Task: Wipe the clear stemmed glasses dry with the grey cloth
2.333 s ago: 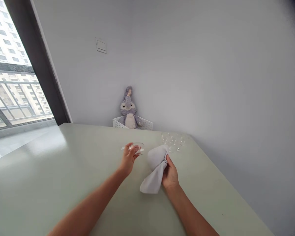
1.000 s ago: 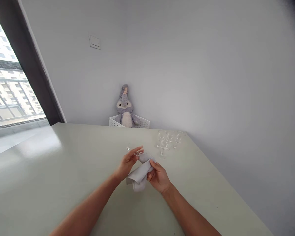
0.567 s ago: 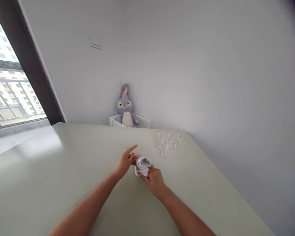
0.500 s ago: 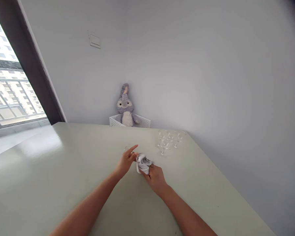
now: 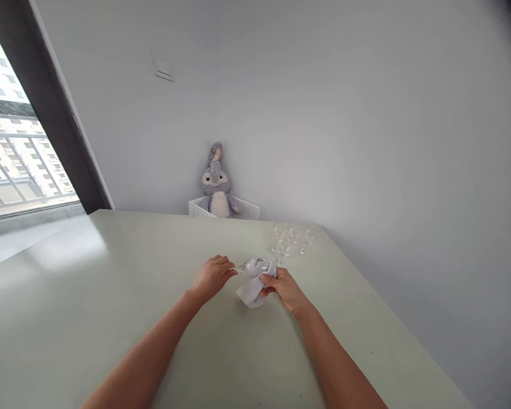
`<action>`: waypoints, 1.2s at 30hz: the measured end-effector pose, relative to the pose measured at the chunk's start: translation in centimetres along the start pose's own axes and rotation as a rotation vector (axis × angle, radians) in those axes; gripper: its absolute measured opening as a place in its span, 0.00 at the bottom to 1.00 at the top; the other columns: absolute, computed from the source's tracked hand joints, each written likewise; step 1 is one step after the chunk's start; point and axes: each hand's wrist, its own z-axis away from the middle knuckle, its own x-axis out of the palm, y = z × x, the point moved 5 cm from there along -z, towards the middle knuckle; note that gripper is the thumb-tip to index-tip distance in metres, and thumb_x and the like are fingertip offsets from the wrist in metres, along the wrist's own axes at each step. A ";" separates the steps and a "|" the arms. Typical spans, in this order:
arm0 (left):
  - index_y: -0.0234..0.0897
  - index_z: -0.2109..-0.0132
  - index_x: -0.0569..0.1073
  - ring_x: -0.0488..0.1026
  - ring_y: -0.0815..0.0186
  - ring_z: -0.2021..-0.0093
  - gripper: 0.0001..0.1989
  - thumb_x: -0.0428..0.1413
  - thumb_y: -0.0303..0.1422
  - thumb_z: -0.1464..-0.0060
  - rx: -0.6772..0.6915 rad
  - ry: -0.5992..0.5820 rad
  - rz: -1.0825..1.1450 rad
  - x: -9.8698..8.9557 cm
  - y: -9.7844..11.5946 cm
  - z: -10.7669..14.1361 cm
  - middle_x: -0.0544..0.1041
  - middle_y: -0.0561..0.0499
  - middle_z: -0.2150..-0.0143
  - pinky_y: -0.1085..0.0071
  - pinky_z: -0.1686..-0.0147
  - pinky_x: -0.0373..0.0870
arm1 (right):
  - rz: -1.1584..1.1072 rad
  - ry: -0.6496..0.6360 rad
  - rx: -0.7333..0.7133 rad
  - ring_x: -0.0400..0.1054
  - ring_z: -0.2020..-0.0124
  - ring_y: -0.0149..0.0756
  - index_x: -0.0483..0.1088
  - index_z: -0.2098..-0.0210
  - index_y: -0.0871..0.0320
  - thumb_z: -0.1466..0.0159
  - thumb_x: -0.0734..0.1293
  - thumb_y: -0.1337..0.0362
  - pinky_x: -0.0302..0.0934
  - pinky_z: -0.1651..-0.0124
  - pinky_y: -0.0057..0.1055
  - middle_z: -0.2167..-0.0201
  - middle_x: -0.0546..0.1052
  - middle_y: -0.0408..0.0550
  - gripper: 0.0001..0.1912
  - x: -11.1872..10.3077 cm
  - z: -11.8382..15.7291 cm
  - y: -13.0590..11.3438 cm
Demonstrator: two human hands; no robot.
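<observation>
My left hand (image 5: 215,277) pinches the stem end of a clear stemmed glass (image 5: 251,265), which lies tilted sideways just above the table. Around the bowl of that glass is a light grey-white cloth (image 5: 252,291), its loose end hanging down toward me. Closed on the cloth from the right is my right hand (image 5: 283,285), thumb on top; the cloth hides part of the bowl. Beyond my right hand, several clear stemmed glasses (image 5: 281,247) stand grouped near the far right corner of the table.
The pale green table (image 5: 162,318) fills the lower view, its right edge running along the grey wall. Behind its far edge, a grey plush toy (image 5: 220,203) sits in a white perforated basket (image 5: 250,211). A window with a railing is at the left.
My left hand has closed on the glass stem, which now points left. My right hand has moved slightly right and up with the cloth, whose loose end now hangs lower.
</observation>
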 end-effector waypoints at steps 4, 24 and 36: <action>0.43 0.73 0.74 0.63 0.61 0.70 0.11 0.54 0.45 0.55 -0.088 0.143 0.031 -1.3 -2.2 0.1 0.70 0.48 0.75 0.68 0.69 0.57 | 0.118 0.301 -0.162 0.65 0.77 0.34 0.72 0.75 0.61 0.51 0.68 0.56 0.57 0.73 0.30 0.81 0.72 0.44 0.13 -2.4 -0.2 -0.9; 0.39 0.71 0.70 0.65 0.63 0.67 0.10 0.50 0.39 0.48 0.220 -0.087 -0.025 2.6 2.7 1.2 0.68 0.47 0.72 0.68 0.67 0.61 | 0.164 0.119 -0.055 0.66 0.75 0.35 0.73 0.73 0.58 0.46 0.63 0.52 0.59 0.69 0.32 0.77 0.74 0.44 0.15 -1.2 -0.2 -0.1; 0.40 0.42 0.56 0.68 0.66 0.67 0.21 0.40 0.37 0.42 -0.196 0.136 -0.096 4.6 2.3 2.0 0.71 0.48 0.65 0.68 0.67 0.66 | -0.648 0.159 -0.148 0.68 0.63 0.35 0.67 0.58 0.52 0.44 0.64 0.58 0.61 0.60 0.32 0.64 0.74 0.43 0.14 4.1 0.6 0.7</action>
